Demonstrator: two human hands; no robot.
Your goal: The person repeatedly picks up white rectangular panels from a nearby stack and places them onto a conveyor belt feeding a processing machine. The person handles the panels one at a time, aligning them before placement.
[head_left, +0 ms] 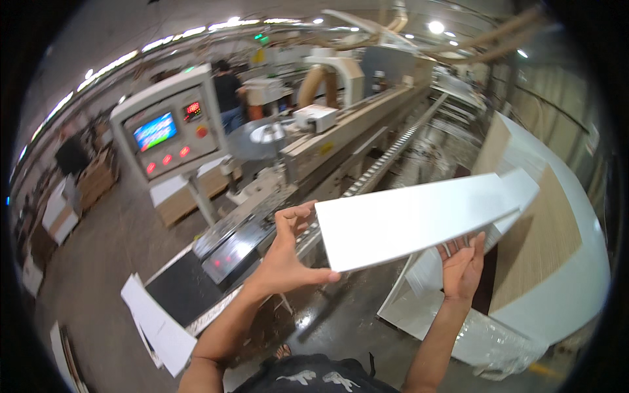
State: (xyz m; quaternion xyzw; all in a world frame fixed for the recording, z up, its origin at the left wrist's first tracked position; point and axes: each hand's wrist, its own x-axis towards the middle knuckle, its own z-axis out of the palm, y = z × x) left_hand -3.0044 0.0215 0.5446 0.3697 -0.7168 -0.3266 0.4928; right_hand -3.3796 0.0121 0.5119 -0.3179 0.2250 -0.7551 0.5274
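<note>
A long white board point(413, 219) is held up in front of me, tilted with its far end toward the right. My left hand point(285, 255) spans its near left end, thumb at the lower corner and fingers at the upper one. Under the board's lower edge, toward the right, is my right hand point(462, 267), its fingertips partly hidden behind the board. Another white surface shows just past the board's right end; whether it is a second board I cannot tell.
A long edge machine point(367, 141) with a roller track runs away ahead. Its control panel point(167, 128) stands at left. White sheets point(157, 327) lie lower left. Large stacked panels point(544, 242) and plastic wrap point(501, 347) are at right. A person point(228, 95) stands farther back.
</note>
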